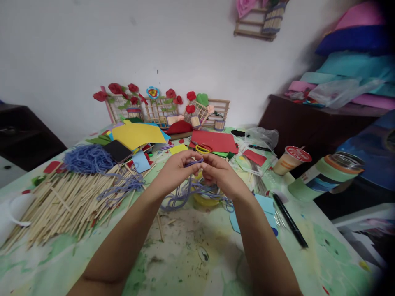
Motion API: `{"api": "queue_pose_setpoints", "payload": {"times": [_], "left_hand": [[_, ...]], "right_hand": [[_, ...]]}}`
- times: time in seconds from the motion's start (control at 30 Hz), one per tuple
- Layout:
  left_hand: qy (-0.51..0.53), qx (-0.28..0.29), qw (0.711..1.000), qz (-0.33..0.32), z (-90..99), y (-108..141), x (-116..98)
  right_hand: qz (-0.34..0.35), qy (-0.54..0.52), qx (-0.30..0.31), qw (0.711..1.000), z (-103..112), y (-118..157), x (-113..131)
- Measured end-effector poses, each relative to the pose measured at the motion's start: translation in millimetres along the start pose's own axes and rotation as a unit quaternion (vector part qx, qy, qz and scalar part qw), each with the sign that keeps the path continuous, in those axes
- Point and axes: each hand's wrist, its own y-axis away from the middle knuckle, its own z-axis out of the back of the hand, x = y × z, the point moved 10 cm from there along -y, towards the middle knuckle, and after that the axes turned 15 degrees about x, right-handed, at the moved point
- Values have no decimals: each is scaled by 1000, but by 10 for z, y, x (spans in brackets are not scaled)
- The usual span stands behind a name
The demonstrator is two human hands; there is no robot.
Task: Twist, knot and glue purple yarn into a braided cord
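Above the middle of the table, my left hand (177,169) and my right hand (222,173) meet at the fingertips. Both are closed in a pinch on purple yarn (180,197), whose loose strands hang down and loop on the table below. A short piece of the yarn shows between the fingers; its exact form there is too small to tell. Partly covered by the strands is a yellow round object (207,201) under my hands. Just beyond my fingertips lie scissors with yellow handles (202,149).
At the left, thin wooden sticks (68,205) lie heaped beside a purple yarn pile (88,158) and a white cup (15,213). Coloured paper (138,135) and stick crafts with paper flowers (160,109) stand behind. A sealed drink cup (291,160), jar (324,174) and black pen (290,220) are right.
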Motion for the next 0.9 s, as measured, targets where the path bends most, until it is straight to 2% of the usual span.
{"api": "queue_pose_setpoints", "payload": {"times": [0.1,0.23,0.4,0.5,0.63,0.7,0.8,0.9], "left_hand": [[-18,-13,1000,-1,26,25,-21],[-52,-6,999,-7,32,42,-12],[-121,-9,993,4,44,38,-21],[-229,-41,972,9,125,64,-125],[-377,-70,922,43,202,125,-239],[-399,-41,915,48,130,140,-273],[-399,82,913,26,-202,165,-332],[-400,196,895,-4,-553,289,-438]], "right_hand": [[-21,104,-18,994,46,8,43],[-5,238,-69,969,128,13,162],[15,298,-121,947,193,44,258],[16,329,-137,934,221,74,304],[7,342,-186,921,340,125,305],[11,307,-226,924,430,165,291],[50,147,-264,952,555,226,237],[98,-29,-256,961,634,257,190]]}}
